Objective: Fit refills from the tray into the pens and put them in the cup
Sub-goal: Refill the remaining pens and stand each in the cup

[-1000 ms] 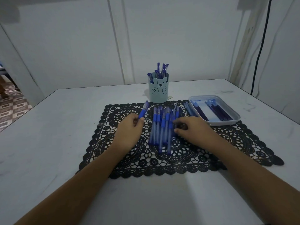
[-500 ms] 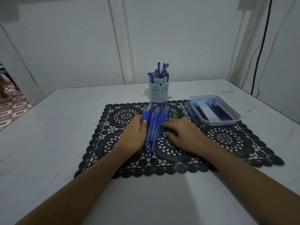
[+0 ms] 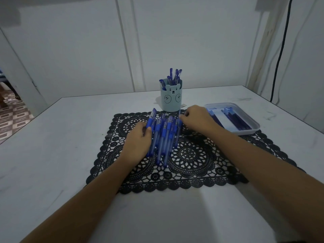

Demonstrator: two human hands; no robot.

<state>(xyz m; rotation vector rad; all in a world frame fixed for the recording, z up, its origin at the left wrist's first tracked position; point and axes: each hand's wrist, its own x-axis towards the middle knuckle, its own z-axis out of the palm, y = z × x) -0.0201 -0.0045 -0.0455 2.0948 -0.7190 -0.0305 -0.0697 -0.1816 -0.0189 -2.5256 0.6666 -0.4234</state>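
Note:
Several blue pens [image 3: 164, 137] lie bunched together on a black lace mat [image 3: 192, 155]. My left hand [image 3: 138, 142] rests against the left side of the bunch and grips one blue pen [image 3: 152, 118], whose capped end points up and away. My right hand [image 3: 198, 119] is at the far right end of the bunch, with curled fingers pinching what looks like a thin refill [image 3: 179, 113]. A pale blue bear cup [image 3: 171, 100] holding several pens stands just behind the mat. The grey tray [image 3: 252, 128] with dark refills sits to the right.
The white table [image 3: 70, 137] meets a white wall at the back. A black cable [image 3: 278, 58] hangs down at the far right. The table's left edge drops off to a tiled floor [image 3: 12, 118].
The loose pens were pushed together into a tight bunch against my left hand. My right hand moved from the near side of the pens to their far end, close to the cup.

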